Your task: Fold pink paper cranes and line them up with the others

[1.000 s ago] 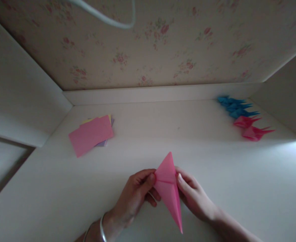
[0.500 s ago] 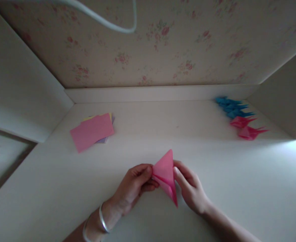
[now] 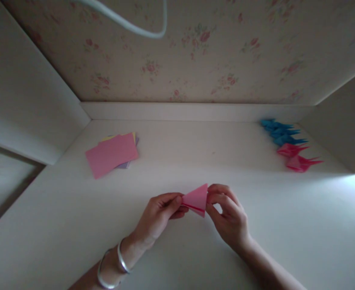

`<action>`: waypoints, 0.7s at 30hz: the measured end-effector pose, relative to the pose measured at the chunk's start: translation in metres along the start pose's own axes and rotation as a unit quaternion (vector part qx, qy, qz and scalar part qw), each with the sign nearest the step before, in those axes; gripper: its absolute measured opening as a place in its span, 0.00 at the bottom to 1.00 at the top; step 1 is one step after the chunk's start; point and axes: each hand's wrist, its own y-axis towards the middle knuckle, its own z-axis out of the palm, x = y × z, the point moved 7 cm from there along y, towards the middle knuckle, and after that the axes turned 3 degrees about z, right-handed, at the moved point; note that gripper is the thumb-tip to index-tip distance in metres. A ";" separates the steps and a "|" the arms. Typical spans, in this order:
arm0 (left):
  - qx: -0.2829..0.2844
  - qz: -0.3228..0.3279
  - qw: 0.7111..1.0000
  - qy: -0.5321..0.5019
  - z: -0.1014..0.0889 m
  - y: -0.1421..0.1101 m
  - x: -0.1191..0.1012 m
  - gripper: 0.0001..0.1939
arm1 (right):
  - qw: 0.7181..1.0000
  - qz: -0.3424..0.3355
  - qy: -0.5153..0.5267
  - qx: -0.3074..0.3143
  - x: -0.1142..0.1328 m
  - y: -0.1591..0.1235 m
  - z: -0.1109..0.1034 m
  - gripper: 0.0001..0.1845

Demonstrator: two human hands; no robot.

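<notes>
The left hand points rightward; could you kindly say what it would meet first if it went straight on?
Beyond the pink folded paper in its grip, the left hand would probably first meet the right hand, at its fingers, though depth is unclear.

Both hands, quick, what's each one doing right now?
Left hand: closed, pinching the folded pink paper at its narrow end.
Right hand: curled at its wide edge; grip can't be told.

the folded pink piece [image 3: 197,198] is smooth, matt paper. the stacked sheets [image 3: 112,155] look like matt paper, and the blue figures [image 3: 284,139] and pink figures [image 3: 298,163] are sharply creased paper. the desk [image 3: 165,161] is smooth with a faint sheen, the bangles [image 3: 121,258] polished metal, the cord [image 3: 129,26] smooth and plastic-looking, the wallpaper [image 3: 120,68] matt.
</notes>
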 end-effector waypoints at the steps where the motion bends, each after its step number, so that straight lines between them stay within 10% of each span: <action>1: -0.001 -0.003 1.000 0.007 0.000 0.000 0.000 0.16 | 1.000 -0.015 -0.009 0.010 0.003 0.001 0.001 0.09; 10: 0.034 0.009 0.999 0.019 0.003 0.002 -0.003 0.14 | 0.984 -0.001 -0.010 0.175 0.010 0.001 0.019 0.10; 21: 0.062 -0.030 0.998 -0.013 0.005 0.003 0.005 0.16 | 0.979 -0.024 -0.012 0.202 0.016 0.004 0.017 0.11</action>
